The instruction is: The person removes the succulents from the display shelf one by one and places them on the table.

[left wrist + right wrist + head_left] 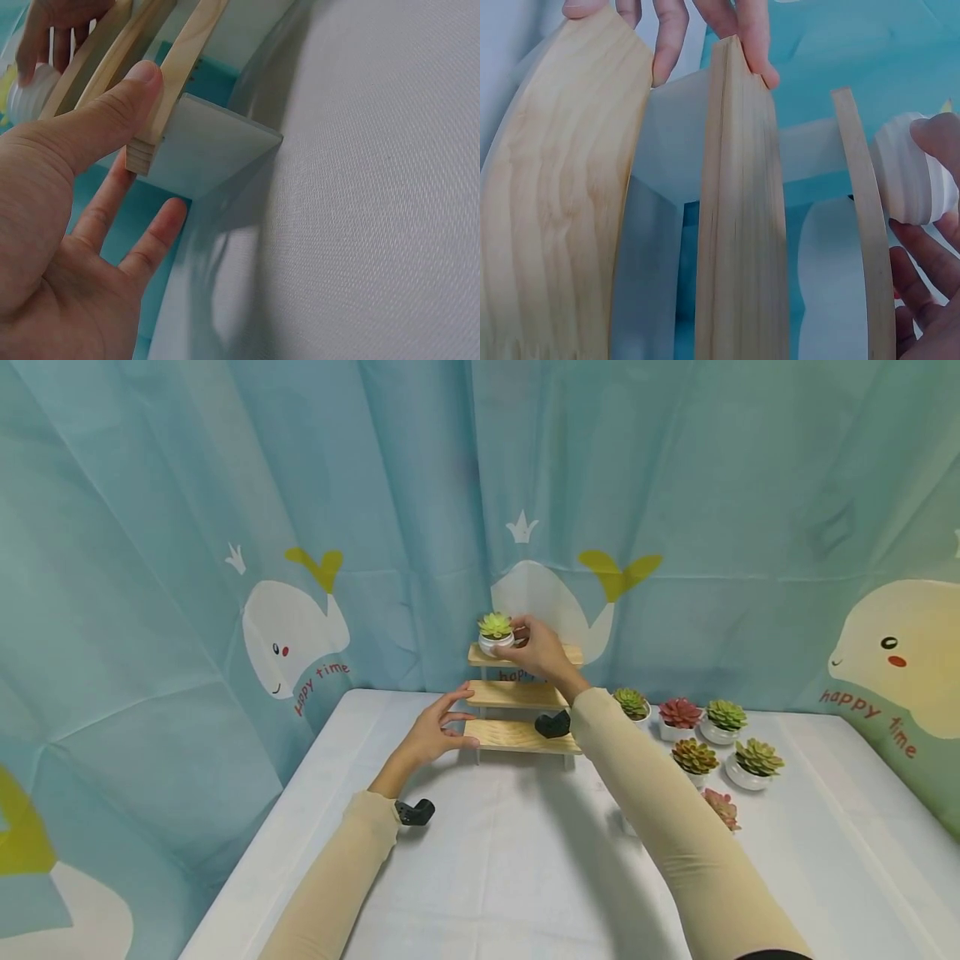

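Observation:
In my right hand [538, 650] is a small potted succulent [496, 628], light green in a ribbed white pot. Thumb and fingers pinch the pot at the left end of the top step of a three-tier wooden display stand [517, 695]. The right wrist view shows the white pot [911, 169] against that top board, its plant mostly out of frame. At the stand's left side, my left hand [435, 731] holds the board ends. Its thumb [120, 112] lies on the lowest board, and other fingers reach the middle board.
Several potted succulents, among them a red one [680, 713] and a green one [756, 760], stand right of the stand on the white tabletop [465, 877]. My right sleeve partly hides some. A blue whale-print curtain [420, 527] hangs close behind the stand.

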### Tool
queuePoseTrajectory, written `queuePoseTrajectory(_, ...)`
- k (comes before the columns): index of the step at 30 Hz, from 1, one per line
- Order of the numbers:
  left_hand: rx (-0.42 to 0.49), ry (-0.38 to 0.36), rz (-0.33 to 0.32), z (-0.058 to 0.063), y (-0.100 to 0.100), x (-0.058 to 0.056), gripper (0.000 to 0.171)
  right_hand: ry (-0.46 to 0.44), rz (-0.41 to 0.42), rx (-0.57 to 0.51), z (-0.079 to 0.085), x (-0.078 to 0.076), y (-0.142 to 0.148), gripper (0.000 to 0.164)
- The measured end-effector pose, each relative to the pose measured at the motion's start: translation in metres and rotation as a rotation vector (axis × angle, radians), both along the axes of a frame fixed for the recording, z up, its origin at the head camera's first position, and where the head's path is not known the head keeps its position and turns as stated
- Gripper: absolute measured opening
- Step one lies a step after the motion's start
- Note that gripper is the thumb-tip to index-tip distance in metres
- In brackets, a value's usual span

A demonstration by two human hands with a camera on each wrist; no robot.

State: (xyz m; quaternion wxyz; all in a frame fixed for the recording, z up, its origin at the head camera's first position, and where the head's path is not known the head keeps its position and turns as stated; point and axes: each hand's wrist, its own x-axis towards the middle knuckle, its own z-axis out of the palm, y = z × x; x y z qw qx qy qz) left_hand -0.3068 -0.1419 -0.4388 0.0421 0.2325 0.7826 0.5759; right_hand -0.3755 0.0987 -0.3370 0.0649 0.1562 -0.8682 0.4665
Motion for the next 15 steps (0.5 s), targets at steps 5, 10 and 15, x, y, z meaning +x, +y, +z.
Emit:
queuePoseTrajectory(5,-0.012,0.005,-0.002,-0.001,0.000,0.000,0.085,0.003,0.014,-0.003,-0.001,0.002,0.004,0.055)
queuePoseTrajectory(10,-0.014,0.004,-0.002,-0.003,0.000,-0.002,0.086,-0.002,0.021,0.008,0.001,0.004,0.009,0.057)
queuePoseTrajectory(15,-0.005,0.000,0.003,-0.002,0.002,-0.003,0.086,0.014,0.022,0.041,0.004,0.006,0.016,0.062)
